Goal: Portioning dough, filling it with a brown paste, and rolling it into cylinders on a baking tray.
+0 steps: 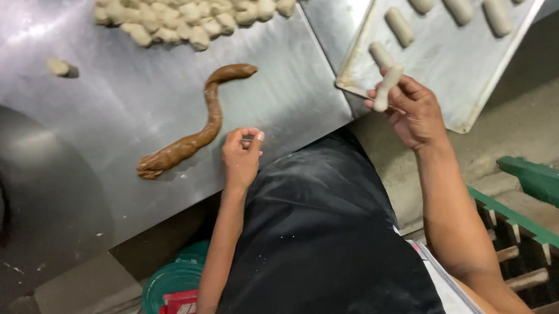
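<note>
The right hand [413, 111] pinches a pale, finger-shaped dough roll [387, 87] between thumb and fingertips, holding it nearly upright just over the near corner of a metal baking tray [464, 92]. The left hand [242, 157] is curled narrow at the table's front edge, thumb and forefinger drawn together; whether they pinch a scrap of something is too small to tell.

The steel table [95, 107] has bare room between the left hand and a long brown rope of filling [194, 126], which lies just beside that hand and snakes away from the edge. Beyond it sits a heap of pale dough pieces [192, 1], and a single dough lump [58, 67] lies well apart to the left. The tray juts past the table's corner, its near part bare, with shaped rolls [401, 27] in rows farther up.

The heap and the tray are cut off by the top of the frame. A dark rounded shape fills the lower left and cannot be made out. A black apron [325, 248] covers the person's lap and hides what lies under the table edge there.

The right forearm reaches forward and up, wrist bent inward, palm turned left. The left forearm rises straight from below, knuckles toward the camera.
</note>
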